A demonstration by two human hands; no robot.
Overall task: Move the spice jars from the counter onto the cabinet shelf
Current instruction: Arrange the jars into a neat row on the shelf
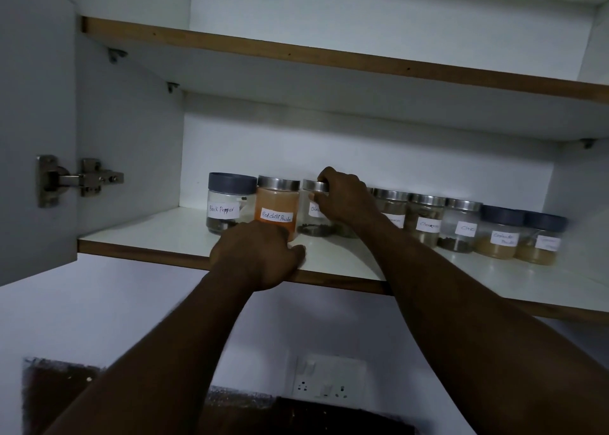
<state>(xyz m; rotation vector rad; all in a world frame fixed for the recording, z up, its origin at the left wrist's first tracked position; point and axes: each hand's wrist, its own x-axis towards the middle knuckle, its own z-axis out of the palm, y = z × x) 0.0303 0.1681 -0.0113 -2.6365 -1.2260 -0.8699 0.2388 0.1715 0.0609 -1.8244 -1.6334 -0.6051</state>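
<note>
Head view: the right hand is the nearer one to the job. Its thumb and fingers pinch the steel-lidded jar at lid and shoulder, reaching in from the jar's right and slightly above. That jar stands upright on the cabinet shelf, third from the left, long axis vertical, just beside the red chilli jar. I judge that only a nudge into line and a release are left for it.

The left hand sits low before the red chilli jar, knuckles toward the camera, fingers curled — whether they grip the glass or rest on the board I cannot tell.

The labels are handwritten:
- "Black Pepper" on the blue-lidded jar
- "Red chilli Powder"
- "Bla", half hidden by the thumb
- "Cinnam…" on the cinnamon jar
- "Clo…" on the next jar
- "Coriander Powder" on the coriander jar
- the last jar — too blurred to read
</note>
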